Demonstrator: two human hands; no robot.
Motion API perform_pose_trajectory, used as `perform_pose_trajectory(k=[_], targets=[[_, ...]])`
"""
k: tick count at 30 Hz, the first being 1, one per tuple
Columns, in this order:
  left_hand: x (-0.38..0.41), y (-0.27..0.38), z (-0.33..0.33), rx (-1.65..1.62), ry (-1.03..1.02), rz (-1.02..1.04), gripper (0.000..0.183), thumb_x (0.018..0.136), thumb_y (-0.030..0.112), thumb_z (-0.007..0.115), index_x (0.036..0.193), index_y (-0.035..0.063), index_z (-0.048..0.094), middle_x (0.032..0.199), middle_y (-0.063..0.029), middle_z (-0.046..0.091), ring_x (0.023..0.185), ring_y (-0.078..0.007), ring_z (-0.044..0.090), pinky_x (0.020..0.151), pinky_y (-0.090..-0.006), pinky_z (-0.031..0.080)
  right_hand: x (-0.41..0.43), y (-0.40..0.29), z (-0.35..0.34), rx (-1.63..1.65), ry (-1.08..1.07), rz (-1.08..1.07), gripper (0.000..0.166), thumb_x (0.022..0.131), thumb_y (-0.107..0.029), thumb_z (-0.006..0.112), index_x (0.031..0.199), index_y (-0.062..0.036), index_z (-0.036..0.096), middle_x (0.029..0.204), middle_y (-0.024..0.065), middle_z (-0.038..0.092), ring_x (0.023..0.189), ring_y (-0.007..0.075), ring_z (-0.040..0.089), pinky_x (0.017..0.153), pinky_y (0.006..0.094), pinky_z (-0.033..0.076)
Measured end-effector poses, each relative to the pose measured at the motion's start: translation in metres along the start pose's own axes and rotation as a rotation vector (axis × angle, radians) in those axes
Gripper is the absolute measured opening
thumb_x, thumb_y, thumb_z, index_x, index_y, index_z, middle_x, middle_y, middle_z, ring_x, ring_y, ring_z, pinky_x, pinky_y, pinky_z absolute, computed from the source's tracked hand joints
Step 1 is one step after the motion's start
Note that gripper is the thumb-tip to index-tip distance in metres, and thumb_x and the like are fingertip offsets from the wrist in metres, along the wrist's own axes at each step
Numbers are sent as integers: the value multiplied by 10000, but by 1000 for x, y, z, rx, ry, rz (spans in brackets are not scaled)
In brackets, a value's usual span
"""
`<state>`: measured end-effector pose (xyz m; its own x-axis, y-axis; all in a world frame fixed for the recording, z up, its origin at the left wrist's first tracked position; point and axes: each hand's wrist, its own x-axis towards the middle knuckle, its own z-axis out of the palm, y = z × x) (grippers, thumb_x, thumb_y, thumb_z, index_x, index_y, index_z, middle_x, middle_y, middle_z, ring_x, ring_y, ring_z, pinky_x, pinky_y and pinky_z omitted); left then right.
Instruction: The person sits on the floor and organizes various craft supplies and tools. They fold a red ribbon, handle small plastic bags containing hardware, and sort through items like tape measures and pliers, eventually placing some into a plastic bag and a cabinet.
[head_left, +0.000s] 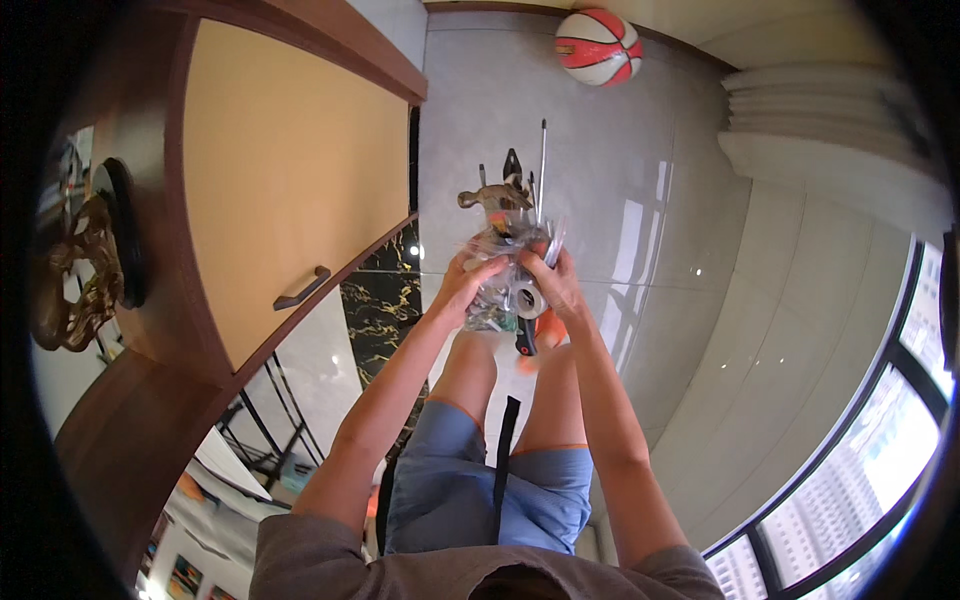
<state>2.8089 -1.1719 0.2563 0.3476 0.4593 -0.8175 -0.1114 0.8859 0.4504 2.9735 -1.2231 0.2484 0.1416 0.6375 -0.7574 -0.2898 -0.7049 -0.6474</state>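
A clear plastic bag (491, 311) of small items hangs before my knees. My left hand (463, 281) grips its left side, thumb towards the opening. On the other side, my right hand (559, 283) is closed on the gathered plastic near its top. Just below the right thumb is a roll of tape (529, 300); whether it is inside the bag I cannot tell. Beyond the hands are a claw hammer (491, 198), a long-shafted screwdriver (543, 157) and black-jawed pliers (512, 163), their lower parts hidden. Under the right wrist shows a black tool handle (526, 339).
A red and white basketball (598, 48) rests on the grey tiled floor (480, 90) by the far wall. To the left stands a wooden cabinet (292, 172) with a dark handle (301, 289). A pale curtain (817, 142) and a window (862, 450) are on the right.
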Motion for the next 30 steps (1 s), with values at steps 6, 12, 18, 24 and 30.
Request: perform_pose_trajectory(k=[6,12,18,24,30], targets=[[23,-41,22,-198,319,12,613,781,155,751,1320,60,474,1129,-83,629,1032,-192,605,874,-333,487,63,30,-37,-62,-222,17,404,784,-237,703,1076,2,559,920,27,601,841,97,536,754,266,471],[49,-105,38,-470,488,151,495,789,134,727,1234,58,524,1098,-81,633,982,-183,616,849,-335,504,105,18,-53,-342,-496,110,476,781,-263,694,1184,-47,565,998,48,634,883,119,568,788,288,480],[85,-163,33,-723,559,187,381,839,181,653,1179,40,556,1019,-69,647,886,-197,642,751,-344,536,166,83,-49,-584,-703,80,520,779,-305,669,1216,-50,548,1000,102,651,921,172,596,821,312,479],[159,-280,-27,-984,608,200,386,842,217,662,1162,39,539,952,-84,640,779,-194,644,660,-350,548,252,202,-24,-841,-976,120,602,740,-371,674,1201,-8,542,1043,169,646,967,250,620,858,344,476],[187,-343,-53,-1118,656,289,386,856,248,651,1150,21,542,962,-103,638,807,-225,645,699,-373,550,269,266,-6,-1000,-1100,154,617,741,-393,674,1189,13,549,1069,154,632,977,241,606,868,354,473]])
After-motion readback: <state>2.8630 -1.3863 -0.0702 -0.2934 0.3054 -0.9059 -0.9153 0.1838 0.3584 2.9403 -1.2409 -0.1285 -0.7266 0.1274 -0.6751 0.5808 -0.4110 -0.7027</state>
